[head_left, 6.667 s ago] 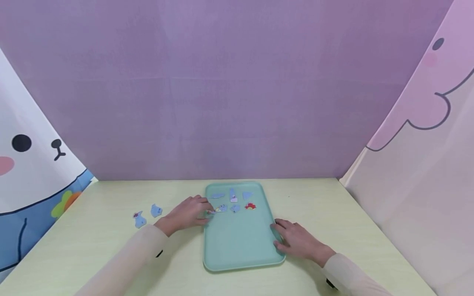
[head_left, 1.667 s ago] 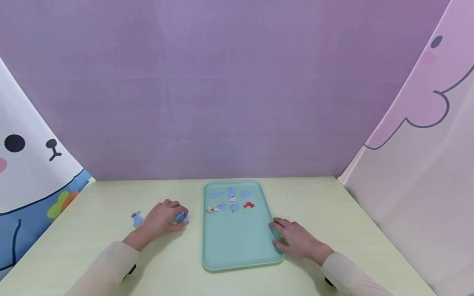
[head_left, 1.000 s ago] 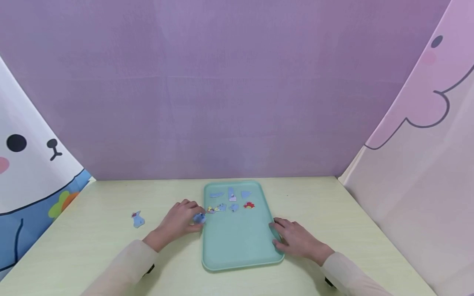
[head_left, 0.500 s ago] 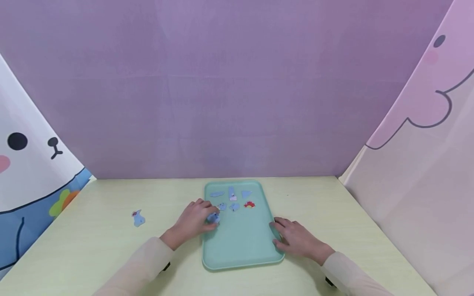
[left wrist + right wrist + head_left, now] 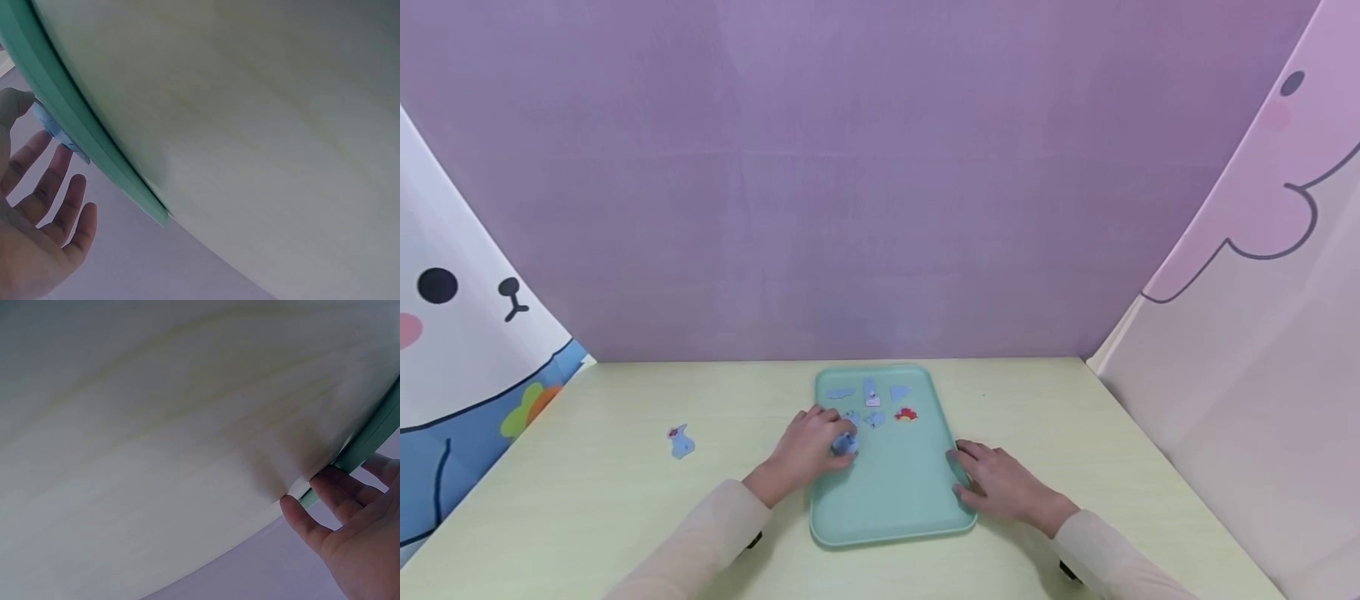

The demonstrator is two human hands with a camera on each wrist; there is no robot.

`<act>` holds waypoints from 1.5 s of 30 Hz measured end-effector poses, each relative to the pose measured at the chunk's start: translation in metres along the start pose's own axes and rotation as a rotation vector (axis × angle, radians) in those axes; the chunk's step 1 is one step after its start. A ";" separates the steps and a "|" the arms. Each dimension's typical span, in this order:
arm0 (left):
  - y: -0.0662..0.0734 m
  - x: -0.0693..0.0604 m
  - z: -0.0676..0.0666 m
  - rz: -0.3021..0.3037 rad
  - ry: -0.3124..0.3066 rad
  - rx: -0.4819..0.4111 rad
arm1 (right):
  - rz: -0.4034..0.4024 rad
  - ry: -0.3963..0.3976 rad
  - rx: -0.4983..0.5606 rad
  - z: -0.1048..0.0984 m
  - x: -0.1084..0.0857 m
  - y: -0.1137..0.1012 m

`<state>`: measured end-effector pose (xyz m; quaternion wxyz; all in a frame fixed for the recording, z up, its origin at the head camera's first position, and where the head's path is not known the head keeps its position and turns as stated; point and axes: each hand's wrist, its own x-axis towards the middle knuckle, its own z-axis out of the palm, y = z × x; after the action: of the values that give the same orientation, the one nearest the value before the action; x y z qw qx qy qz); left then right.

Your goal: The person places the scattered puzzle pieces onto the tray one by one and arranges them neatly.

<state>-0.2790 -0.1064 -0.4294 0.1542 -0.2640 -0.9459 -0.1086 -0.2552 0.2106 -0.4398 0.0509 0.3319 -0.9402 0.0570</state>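
My left hand (image 5: 808, 446) pinches a small blue puzzle piece (image 5: 845, 443) between thumb and fingers, over the left part of the mint-green tray (image 5: 895, 496). Seen in the left wrist view, the thin blue piece (image 5: 59, 132) is beside the tray rim (image 5: 87, 134), and the other fingers are spread. My right hand (image 5: 1003, 487) rests on the tray's right edge; its fingertips touch the rim in the right wrist view. Toward the tray's far end lie several flat pieces, among them a red one (image 5: 906, 414) and a pale blue triangle (image 5: 900, 392). The left hand hides part of the near row.
One blue piece with a red spot (image 5: 682, 442) lies alone on the pale wooden table (image 5: 610, 500), left of the tray. A purple cloth (image 5: 880, 208) stands behind the table, with printed cloths at both sides.
Since 6.7 seconds ago, the left hand has left the tray, picked up a blue piece from the table and carried it right, over the tray. The right hand has stayed at the rim.
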 end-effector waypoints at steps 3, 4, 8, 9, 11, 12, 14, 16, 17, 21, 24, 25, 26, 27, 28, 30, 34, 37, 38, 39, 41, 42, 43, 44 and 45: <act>0.002 0.000 0.000 -0.003 -0.005 0.000 | 0.000 -0.001 -0.002 0.001 0.000 0.000; 0.003 0.000 0.000 -0.003 -0.008 0.004 | 0.000 0.000 -0.005 0.001 0.000 0.000; 0.004 0.001 0.002 -0.012 -0.022 0.021 | -0.007 0.006 -0.006 0.001 0.000 0.000; 0.004 0.001 0.002 -0.017 -0.024 0.030 | -0.007 0.006 -0.004 0.001 0.000 0.000; 0.003 0.002 0.003 -0.025 -0.031 0.042 | -0.004 0.006 -0.002 0.001 0.000 0.000; 0.003 0.002 0.003 -0.030 -0.034 0.050 | -0.003 0.005 -0.002 0.001 0.000 0.000; 0.003 0.003 0.004 -0.040 -0.040 0.061 | 0.000 0.002 -0.004 0.002 0.000 0.000; 0.002 0.005 0.005 -0.046 -0.049 0.068 | 0.001 0.001 -0.007 0.002 0.000 0.000; 0.002 0.005 0.005 -0.048 -0.053 0.070 | 0.001 0.001 -0.008 0.002 0.000 0.000; 0.001 0.007 0.007 -0.048 -0.072 0.069 | 0.005 -0.004 -0.003 0.002 0.000 0.000; 0.001 0.008 0.007 -0.046 -0.081 0.067 | 0.011 -0.011 0.006 0.001 -0.001 -0.001; 0.001 0.008 0.007 -0.046 -0.083 0.068 | 0.011 -0.012 0.009 0.000 -0.001 -0.001; 0.001 0.008 0.007 -0.045 -0.083 0.068 | 0.011 -0.013 0.010 0.000 -0.001 -0.001; 0.001 0.008 0.007 -0.041 -0.081 0.070 | 0.010 -0.013 0.009 0.000 -0.001 -0.001; 0.001 0.008 0.007 -0.038 -0.079 0.073 | 0.009 -0.013 0.010 -0.001 -0.001 -0.002; 0.001 0.009 0.007 -0.030 -0.073 0.081 | 0.007 -0.011 0.010 -0.001 -0.001 -0.002; 0.001 0.009 0.007 -0.030 -0.076 0.094 | 0.013 -0.015 0.011 -0.001 -0.001 -0.002; 0.001 0.010 0.007 -0.036 -0.091 0.096 | 0.019 -0.020 0.012 -0.001 -0.001 -0.002; 0.001 0.010 0.006 -0.037 -0.095 0.094 | 0.020 -0.020 0.013 -0.001 -0.001 -0.002; 0.001 0.010 0.006 -0.037 -0.097 0.092 | 0.020 -0.020 0.013 -0.001 0.000 -0.002; 0.000 0.009 0.005 -0.034 -0.098 0.091 | 0.022 -0.021 0.011 -0.001 0.000 -0.002; 0.000 0.009 0.004 -0.032 -0.097 0.091 | 0.023 -0.021 0.010 -0.001 0.000 -0.002; 0.001 0.009 0.003 -0.029 -0.095 0.089 | 0.024 -0.021 0.010 -0.001 0.000 -0.002; 0.001 0.008 0.002 -0.027 -0.094 0.087 | 0.024 -0.021 0.009 -0.001 0.000 -0.002; 0.000 0.008 0.001 -0.026 -0.092 0.085 | 0.025 -0.021 0.009 -0.001 0.001 -0.002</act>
<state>-0.2855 -0.1020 -0.4274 0.1200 -0.2498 -0.9591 -0.0581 -0.2544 0.2089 -0.4387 0.0387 0.3211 -0.9444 0.0585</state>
